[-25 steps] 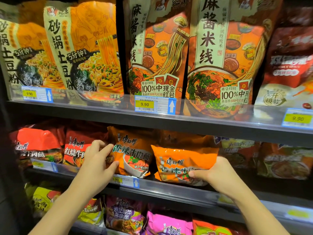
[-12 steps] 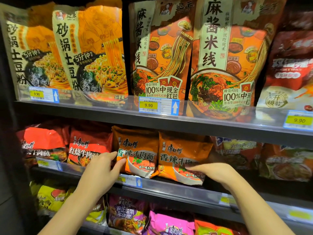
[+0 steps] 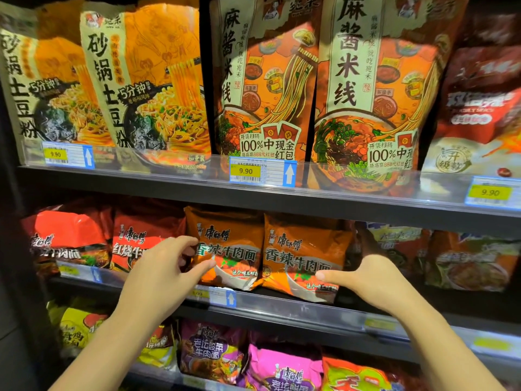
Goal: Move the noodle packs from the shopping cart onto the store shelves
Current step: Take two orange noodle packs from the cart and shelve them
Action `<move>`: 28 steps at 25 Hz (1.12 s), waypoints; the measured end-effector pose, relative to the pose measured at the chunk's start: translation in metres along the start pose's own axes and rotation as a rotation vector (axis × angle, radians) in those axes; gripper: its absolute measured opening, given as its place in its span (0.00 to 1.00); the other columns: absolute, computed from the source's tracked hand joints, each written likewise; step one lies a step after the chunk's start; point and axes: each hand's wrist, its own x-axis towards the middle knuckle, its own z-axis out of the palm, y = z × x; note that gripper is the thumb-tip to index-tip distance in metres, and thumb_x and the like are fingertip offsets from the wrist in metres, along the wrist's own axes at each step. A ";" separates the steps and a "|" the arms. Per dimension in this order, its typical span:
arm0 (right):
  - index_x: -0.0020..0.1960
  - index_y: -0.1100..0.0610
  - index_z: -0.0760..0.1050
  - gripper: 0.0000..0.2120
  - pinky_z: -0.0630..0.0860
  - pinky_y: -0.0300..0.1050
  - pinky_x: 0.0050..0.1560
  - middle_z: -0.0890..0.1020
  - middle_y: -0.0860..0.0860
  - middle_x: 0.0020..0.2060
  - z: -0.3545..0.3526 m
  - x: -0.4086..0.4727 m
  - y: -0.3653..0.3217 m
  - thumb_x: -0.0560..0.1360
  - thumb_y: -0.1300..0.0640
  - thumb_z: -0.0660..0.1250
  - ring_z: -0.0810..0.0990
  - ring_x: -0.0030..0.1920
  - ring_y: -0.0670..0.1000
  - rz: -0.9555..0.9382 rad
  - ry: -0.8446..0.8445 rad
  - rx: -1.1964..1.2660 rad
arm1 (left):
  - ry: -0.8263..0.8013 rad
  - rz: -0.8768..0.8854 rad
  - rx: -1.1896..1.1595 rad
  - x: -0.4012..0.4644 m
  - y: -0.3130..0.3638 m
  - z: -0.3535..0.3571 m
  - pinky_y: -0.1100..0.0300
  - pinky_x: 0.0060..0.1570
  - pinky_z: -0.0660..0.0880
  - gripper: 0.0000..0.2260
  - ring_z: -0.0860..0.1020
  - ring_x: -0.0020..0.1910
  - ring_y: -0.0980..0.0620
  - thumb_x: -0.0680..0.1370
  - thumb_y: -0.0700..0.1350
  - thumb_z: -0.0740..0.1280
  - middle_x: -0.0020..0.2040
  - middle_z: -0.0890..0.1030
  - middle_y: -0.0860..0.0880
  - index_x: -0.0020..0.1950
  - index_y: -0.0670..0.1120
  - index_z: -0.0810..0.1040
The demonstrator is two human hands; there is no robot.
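Two orange noodle packs stand side by side on the middle shelf (image 3: 282,309). My left hand (image 3: 163,272) pinches the left edge of the left orange pack (image 3: 228,244) between thumb and fingers. My right hand (image 3: 363,277) grips the right side of the right orange pack (image 3: 304,255): its thumb lies across the pack's lower front and its fingers reach behind the right edge, out of sight. Both packs lean upright with their labels facing out. The shopping cart is not in view.
Red noodle packs (image 3: 141,241) stand left of the orange ones, darker packs (image 3: 468,258) to the right. Tall noodle bags (image 3: 267,80) fill the top shelf behind price tags (image 3: 262,172). Purple, pink and yellow packs (image 3: 282,371) line the bottom shelf.
The right orange pack went from lying tilted in my right hand to standing upright on the shelf beside the left one. My left hand shifted onto the left pack's edge.
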 end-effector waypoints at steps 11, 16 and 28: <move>0.42 0.49 0.66 0.29 0.68 0.41 0.35 0.74 0.45 0.41 -0.030 -0.019 -0.002 0.64 0.29 0.75 0.72 0.39 0.45 -0.090 -0.164 -0.268 | -0.209 0.178 0.268 0.001 0.058 0.008 0.53 0.54 0.78 0.31 0.72 0.67 0.56 0.74 0.69 0.65 0.66 0.73 0.61 0.74 0.61 0.66; 0.54 0.52 0.65 0.37 0.76 0.52 0.54 0.74 0.52 0.57 -0.029 -0.022 0.008 0.63 0.25 0.72 0.73 0.59 0.56 -0.134 -0.106 -0.430 | -0.238 0.209 0.298 -0.006 0.071 0.007 0.52 0.55 0.78 0.31 0.71 0.69 0.55 0.74 0.70 0.64 0.68 0.72 0.60 0.75 0.62 0.65; 0.83 0.51 0.51 0.54 0.66 0.60 0.74 0.60 0.51 0.80 -0.031 -0.144 0.013 0.68 0.30 0.73 0.59 0.79 0.57 0.007 0.093 -0.342 | -0.371 0.510 0.144 -0.042 0.097 -0.018 0.49 0.63 0.74 0.32 0.70 0.71 0.51 0.73 0.70 0.65 0.72 0.71 0.58 0.76 0.63 0.64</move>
